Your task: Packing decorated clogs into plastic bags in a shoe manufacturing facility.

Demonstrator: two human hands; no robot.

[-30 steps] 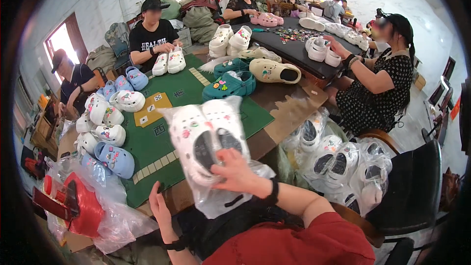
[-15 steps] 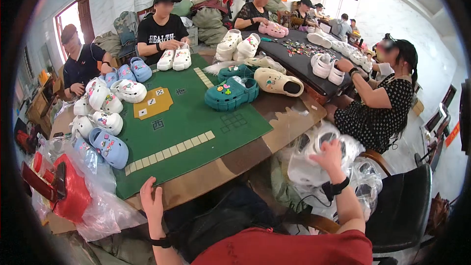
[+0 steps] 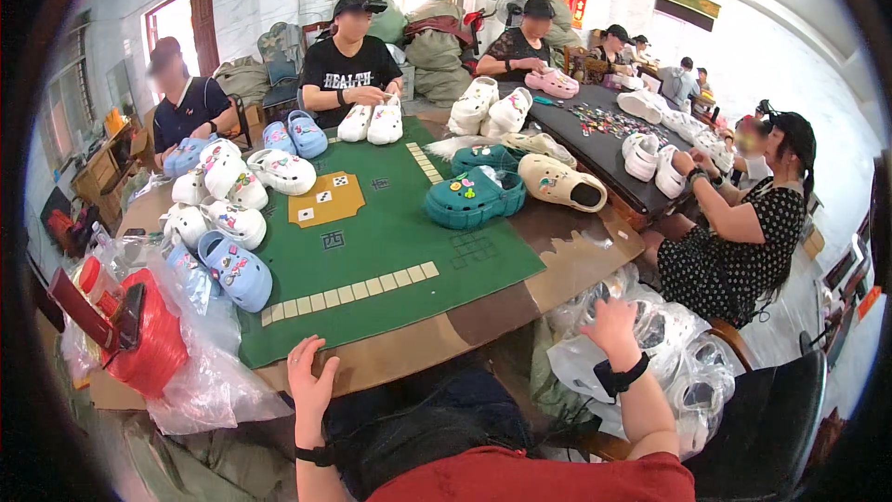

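Your left hand (image 3: 311,381) is low in the middle of the frame. It is open, with the fingers spread wide and nothing in it. It is up by the brown edge of the table (image 3: 557,265), and I cannot tell if it touches the wood.

Your right hand (image 3: 613,321) is at the lower right. It is down on the pile of clear bags with white shoes inside (image 3: 683,363), beside the table. You see only the back of this hand. The fingers point down into the plastic and are hidden, so I cannot tell if they are pinching a bag or just lying on it.

The step in hand looks like reaching down to the bagged shoes. If you want to lift a bag, you need a good hold first. The plastic looks slippery and the bags lie on top of each other, so grab just one and pull it slowly.

In front of you, in the middle of the frame, is a green mat (image 3: 372,232) on the table. Teal shoes (image 3: 474,197) and a cream shoe (image 3: 557,184) sit at its upper right. Blue and white shoes (image 3: 232,242) are heaped on its left side. A red bag (image 3: 149,344) and loose clear plastic (image 3: 209,386) are at the lower left. Other people sit around the table, each with shoes in front of them.
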